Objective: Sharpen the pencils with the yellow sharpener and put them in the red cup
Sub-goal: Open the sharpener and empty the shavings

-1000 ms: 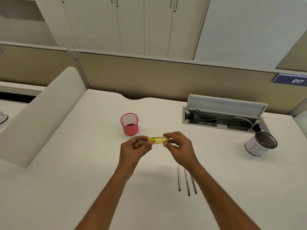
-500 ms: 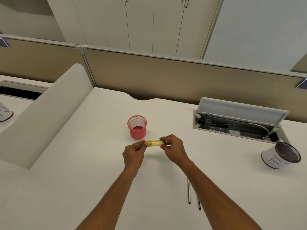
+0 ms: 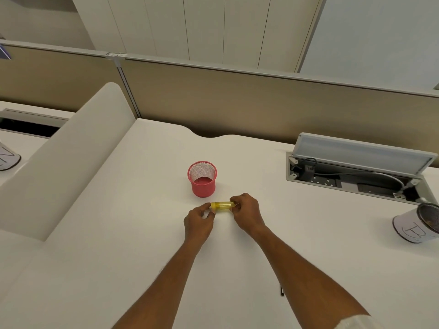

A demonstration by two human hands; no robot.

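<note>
Left hand (image 3: 198, 224): fingers curled, pinching the left end of the yellow sharpener (image 3: 222, 206).
Right hand (image 3: 247, 213): fingers curled round the sharpener's right end.
Sharpener: level between the 2 hands, just in front of the red cup (image 3: 202, 179), not touching it.
Cup: upright, mouth open, well in from the counter (image 3: 118, 233) rear edge.
Pencil (image 3: 282, 290): 1 dark tip shows beside the right forearm; the rest is hidden.
Left room: bare counter runs from the hands to the slanted white divider (image 3: 71, 157).
Right room: bare counter up to the open cable hatch (image 3: 356, 176) and the white cup (image 3: 413, 224) near the frame edge.
Rear edge: beige partition (image 3: 237, 103) closes the back.
</note>
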